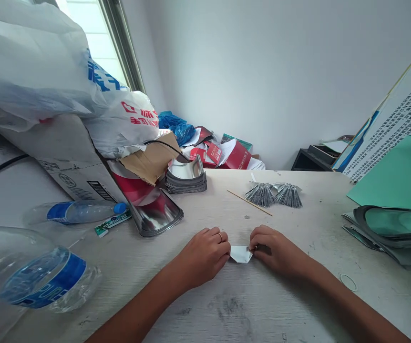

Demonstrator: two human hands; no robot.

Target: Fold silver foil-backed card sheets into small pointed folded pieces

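A small white piece of folded paper (241, 254) lies low over the table between my two hands. My left hand (207, 255) is closed on its left end, the fingers curled and a ring on one of them. At the right end, my right hand (272, 247) pinches the paper between thumb and fingers. The outer ends of the paper are hidden under my fingers. Beyond my hands, a thin wooden stick (250, 202) lies on the table beside two fanned bundles of thin grey strips (261, 195).
Left stand a large water bottle (48, 281), a lying bottle (84, 212), a cardboard box (77, 162) under plastic bags (30, 62), and stacked curved metallic sheets (186, 178). Right are green sheets (398, 186), a printed board (398, 109) and a rubber band (348, 282).
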